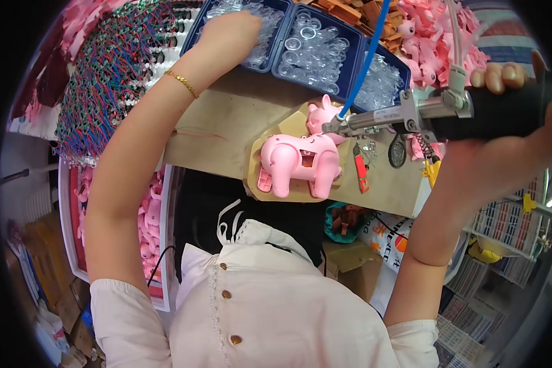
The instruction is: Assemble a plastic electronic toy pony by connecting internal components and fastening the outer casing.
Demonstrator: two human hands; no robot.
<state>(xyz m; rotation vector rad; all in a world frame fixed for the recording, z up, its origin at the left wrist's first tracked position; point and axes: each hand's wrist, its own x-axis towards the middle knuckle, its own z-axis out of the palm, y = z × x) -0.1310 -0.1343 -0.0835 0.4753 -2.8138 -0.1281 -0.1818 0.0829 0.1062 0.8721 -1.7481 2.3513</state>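
Observation:
My left hand (pixel 232 40) reaches over the left compartment of a dark blue tray (pixel 275 69), among small clear plastic parts (pixel 270 42). Its fingers point down and away, hidden behind the back of the hand. My right hand (pixel 503 119) is wrapped round the thick black handle of a power screwdriver (pixel 494 113), held nearly level. The metal front of this tool points left toward a pink toy animal (pixel 300 161). The toy lies on its side in a tan holder (pixel 251 181), with a rectangular opening showing in its body. Neither hand touches it.
Bundled coloured wires (pixel 113 80) lie at the left. Pink toy parts (pixel 420 46) heap up at the far right, and more fill a white bin (pixel 165 294) at the lower left. A blue hose (pixel 368 58) hangs down to the tool. Red cutters (pixel 361 172) lie beside the holder.

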